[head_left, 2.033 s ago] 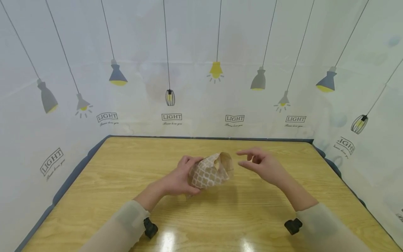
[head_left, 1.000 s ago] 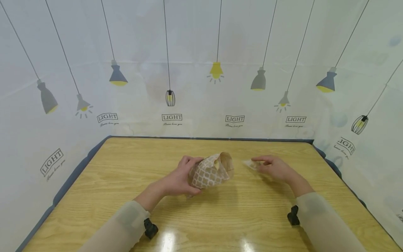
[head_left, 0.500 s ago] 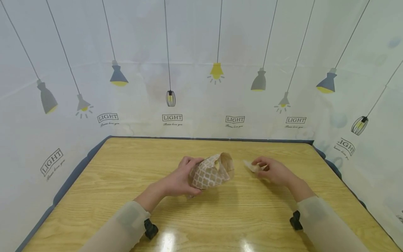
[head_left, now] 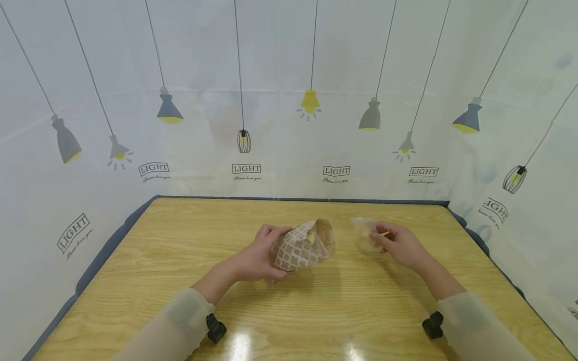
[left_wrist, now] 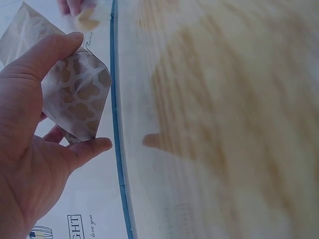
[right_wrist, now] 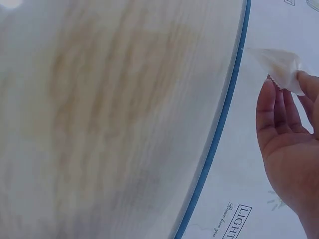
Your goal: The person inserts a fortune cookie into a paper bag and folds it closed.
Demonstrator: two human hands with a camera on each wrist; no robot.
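A brown paper bag [head_left: 299,249] with a white lattice print lies on its side in the grip of my left hand [head_left: 257,256]. Its mouth faces right, and something pale shows through a gap near the rim. In the left wrist view, thumb and fingers curl round the bag's lower end [left_wrist: 82,92]. To the right, my right hand [head_left: 403,246] pinches a small translucent packet [head_left: 364,231] between thumb and fingers. A pale yellowish piece shows inside it, its kind unclear. The right wrist view has the packet [right_wrist: 281,67] raised at the fingertips, apart from the bag.
Both hands are over a wooden table [head_left: 289,321] with a dark blue edge. A white sheet [head_left: 280,60] printed with hanging lamps encloses the back and sides. Black wrist cameras, one on the left sleeve [head_left: 215,328] and one on the right [head_left: 432,326], hang below the forearms.
Two seconds ago my right hand was beside the bag's mouth with nothing visible in it. Now it is farther right, holding the packet, which has turned more upright. The left hand and bag stayed put.
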